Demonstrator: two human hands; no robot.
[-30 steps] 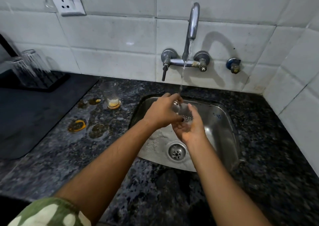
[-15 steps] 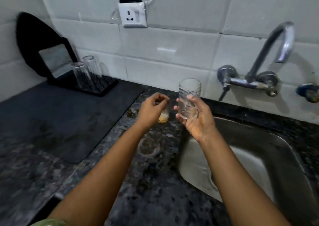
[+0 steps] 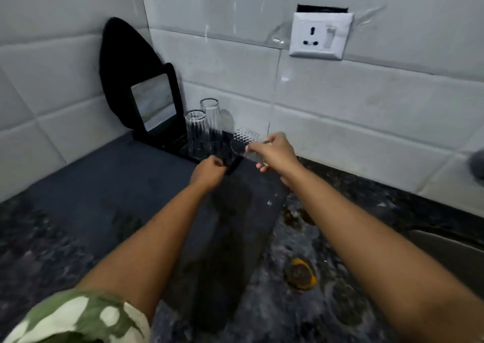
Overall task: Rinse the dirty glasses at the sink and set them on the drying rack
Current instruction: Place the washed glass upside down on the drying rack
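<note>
Rinsed glass (image 3: 246, 143) now carried from the sink, tilted over the black drying rack (image 3: 233, 163); right hand (image 3: 275, 151) grips it, left hand (image 3: 208, 171) pinches the rack's near corner.

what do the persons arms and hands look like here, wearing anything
Both forearms are bare from elbow to wrist, with no gloves, watch, rings or bracelets visible on the left hand or the right hand. The only clothing in view is a short sleeve on the left upper arm, patterned in green and white blotches like camouflage. The right sleeve is out of frame.
</note>
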